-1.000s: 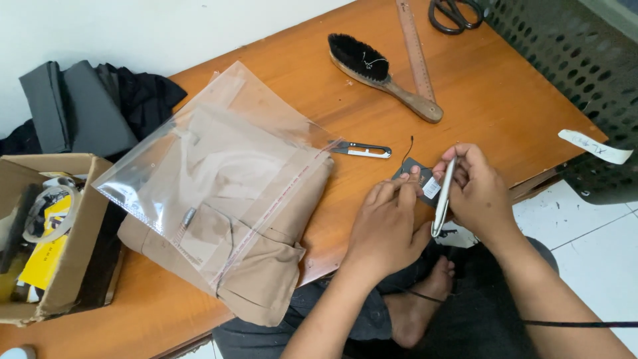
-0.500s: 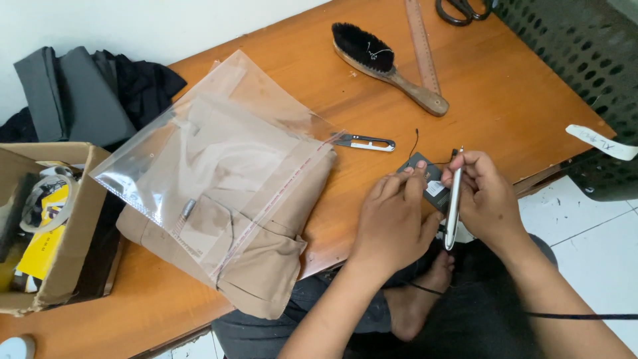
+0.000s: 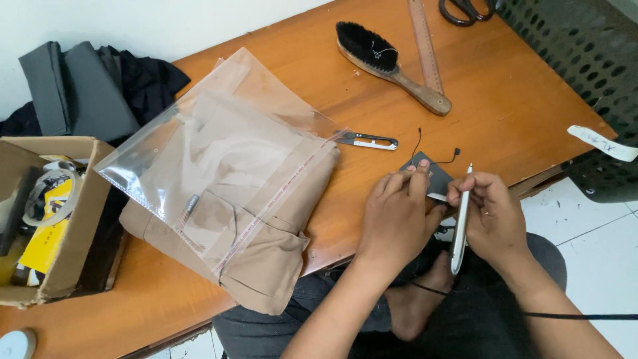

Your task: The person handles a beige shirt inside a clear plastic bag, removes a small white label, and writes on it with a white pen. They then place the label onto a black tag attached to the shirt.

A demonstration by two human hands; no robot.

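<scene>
My left hand (image 3: pixel 399 213) presses a small dark card tag (image 3: pixel 428 174) with a thin black string against the front edge of the wooden table (image 3: pixel 505 113). In my right hand (image 3: pixel 490 216) I hold a slim silver pen-like tool (image 3: pixel 460 226), its tip up near the tag's right side. Left of my hands lies a folded tan garment (image 3: pixel 259 266) with a clear plastic bag (image 3: pixel 212 166) spread over it. A small metal thread snip (image 3: pixel 365 140) rests on the wood just above my left hand.
A black-bristled wooden brush (image 3: pixel 385 63), a wooden ruler (image 3: pixel 425 43) and black scissors (image 3: pixel 465 10) lie at the far side. A dark perforated basket (image 3: pixel 578 53) stands right, an open cardboard box (image 3: pixel 56 213) left, dark folded fabric (image 3: pixel 80 93) behind it. A white strip (image 3: pixel 601 143) sits at the right edge.
Both hands have shifted slightly lower and right along the table edge. The pen-like tool has turned more upright beside the tag, and the tag's string now lies spread out on the wood.
</scene>
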